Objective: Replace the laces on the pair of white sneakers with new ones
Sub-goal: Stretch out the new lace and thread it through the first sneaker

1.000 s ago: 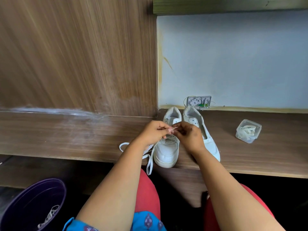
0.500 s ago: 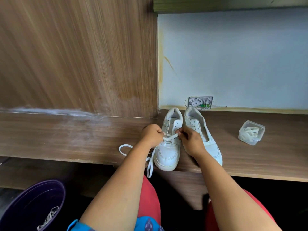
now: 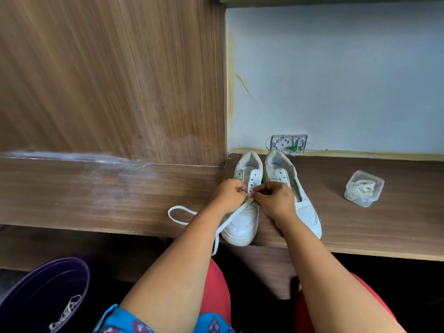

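White sneakers (image 3: 242,219) side by side lengthwise, toes toward the person.

A wooden desk (image 3: 96,188) runs across the view, backed on the left by a wood-grain panel (image 3: 108,80) and on the right by a pale blue wall (image 3: 336,80). A small open junction box (image 3: 289,143) with thin wires sits against the wall at the desk's rear edge.
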The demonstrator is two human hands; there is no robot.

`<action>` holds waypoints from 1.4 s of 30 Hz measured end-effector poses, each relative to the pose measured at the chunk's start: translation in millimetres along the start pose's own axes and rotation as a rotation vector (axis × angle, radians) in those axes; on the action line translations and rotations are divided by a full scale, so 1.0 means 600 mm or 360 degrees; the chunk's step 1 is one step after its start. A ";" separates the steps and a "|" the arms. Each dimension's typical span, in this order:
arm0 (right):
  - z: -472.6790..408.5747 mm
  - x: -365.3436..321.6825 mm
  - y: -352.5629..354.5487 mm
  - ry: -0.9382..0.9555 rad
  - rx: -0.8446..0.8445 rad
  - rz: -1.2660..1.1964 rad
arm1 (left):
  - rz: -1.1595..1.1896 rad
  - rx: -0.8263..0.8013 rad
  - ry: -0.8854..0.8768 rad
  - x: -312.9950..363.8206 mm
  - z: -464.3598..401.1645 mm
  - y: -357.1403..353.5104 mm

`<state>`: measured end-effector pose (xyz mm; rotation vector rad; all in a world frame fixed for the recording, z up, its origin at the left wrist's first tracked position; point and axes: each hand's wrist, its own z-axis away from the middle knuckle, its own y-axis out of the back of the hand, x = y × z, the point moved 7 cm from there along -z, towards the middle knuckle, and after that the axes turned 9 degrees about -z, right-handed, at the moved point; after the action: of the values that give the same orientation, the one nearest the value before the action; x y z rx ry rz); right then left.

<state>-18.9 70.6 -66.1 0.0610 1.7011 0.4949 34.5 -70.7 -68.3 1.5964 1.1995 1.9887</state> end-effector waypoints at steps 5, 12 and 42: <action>0.007 -0.011 0.003 0.0087 -0.0004 0.0106 | 0.0188 0.0078 0.0036 -0.011 -0.002 0.005; 0.012 -0.031 -0.020 0.0412 -0.0051 0.0360 | 0.0529 0.0040 0.0052 -0.014 -0.002 -0.012; 0.000 -0.034 -0.010 0.0613 -0.0251 0.0243 | -0.0587 0.0832 0.0123 -0.056 0.020 0.121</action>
<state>-13.5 58.7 -49.1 -0.0206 2.0355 0.7927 74.3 -132.4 -34.1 1.3716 2.0020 1.5923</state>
